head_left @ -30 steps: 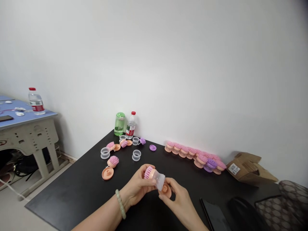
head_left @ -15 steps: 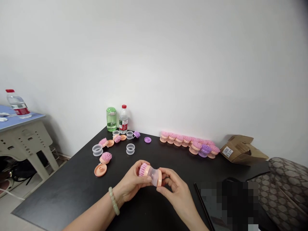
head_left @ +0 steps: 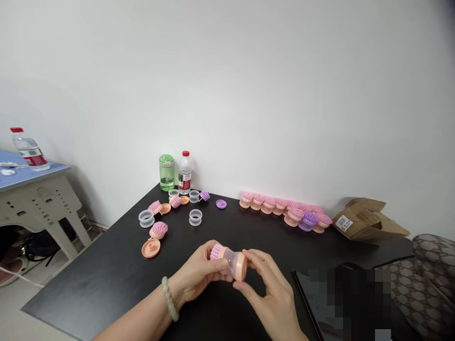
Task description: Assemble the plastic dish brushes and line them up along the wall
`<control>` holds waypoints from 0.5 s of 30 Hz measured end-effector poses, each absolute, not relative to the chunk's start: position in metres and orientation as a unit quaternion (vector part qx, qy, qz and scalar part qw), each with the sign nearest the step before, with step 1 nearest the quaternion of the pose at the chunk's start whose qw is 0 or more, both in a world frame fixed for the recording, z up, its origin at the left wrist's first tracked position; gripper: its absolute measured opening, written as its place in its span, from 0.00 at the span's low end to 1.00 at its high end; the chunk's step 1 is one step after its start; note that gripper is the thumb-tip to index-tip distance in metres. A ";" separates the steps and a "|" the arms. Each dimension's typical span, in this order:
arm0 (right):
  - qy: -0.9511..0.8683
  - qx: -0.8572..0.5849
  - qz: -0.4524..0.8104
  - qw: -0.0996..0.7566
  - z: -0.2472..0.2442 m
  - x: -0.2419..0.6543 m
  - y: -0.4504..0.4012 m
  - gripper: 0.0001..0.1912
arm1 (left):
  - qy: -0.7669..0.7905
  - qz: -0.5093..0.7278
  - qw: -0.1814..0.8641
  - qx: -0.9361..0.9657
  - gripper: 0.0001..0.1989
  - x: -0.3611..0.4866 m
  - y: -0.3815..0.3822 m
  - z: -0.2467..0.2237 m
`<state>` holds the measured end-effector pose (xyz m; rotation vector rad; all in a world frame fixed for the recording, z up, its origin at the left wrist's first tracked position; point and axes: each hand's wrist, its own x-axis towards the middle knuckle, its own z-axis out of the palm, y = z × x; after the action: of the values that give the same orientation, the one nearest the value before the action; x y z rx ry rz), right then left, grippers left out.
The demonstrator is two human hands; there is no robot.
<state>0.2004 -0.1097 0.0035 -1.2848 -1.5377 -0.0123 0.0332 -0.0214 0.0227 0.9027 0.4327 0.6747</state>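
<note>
While inside the table edge (head_left: 88,248) (hands (head_left: 195,272))

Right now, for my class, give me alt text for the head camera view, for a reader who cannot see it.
The left hand and right hand hold a pink-bristled brush with a clear body and peach end over a black table. Beyond, loose brush parts lie scattered, brushes line the wall, and a green bottle stands by a water bottle.
</note>
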 end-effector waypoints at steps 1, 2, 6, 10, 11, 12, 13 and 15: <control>-0.654 -0.532 -0.027 0.537 0.006 0.200 -0.110 0.22 | 0.201 0.309 0.828 0.424 0.23 0.033 -0.021 0.022; -0.660 -0.524 -0.045 0.536 0.009 0.199 -0.111 0.23 | 0.196 0.299 0.832 0.423 0.22 0.033 -0.021 0.021; -0.689 -0.491 -0.080 0.528 0.018 0.195 -0.115 0.25 | 0.159 0.242 0.870 0.400 0.20 0.030 -0.020 0.018; -0.718 -0.455 -0.100 0.517 0.022 0.194 -0.119 0.25 | 0.100 0.189 0.914 0.345 0.20 0.031 -0.018 0.013; -0.723 -0.449 -0.104 0.514 0.022 0.194 -0.120 0.25 | 0.090 0.183 0.919 0.337 0.19 0.031 -0.018 0.011; -0.727 -0.445 -0.107 0.512 0.023 0.193 -0.120 0.24 | 0.081 0.179 0.922 0.332 0.18 0.032 -0.018 0.010; -0.730 -0.442 -0.109 0.510 0.023 0.193 -0.121 0.24 | 0.073 0.177 0.925 0.329 0.18 0.032 -0.017 0.009; -0.734 -0.437 -0.114 0.507 0.024 0.192 -0.121 0.24 | 0.059 0.172 0.928 0.324 0.17 0.032 -0.016 0.007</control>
<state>0.1922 -0.1208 0.0243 -1.0546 -1.7687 -0.2743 0.0325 -0.0165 0.0075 0.6644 0.1201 0.3519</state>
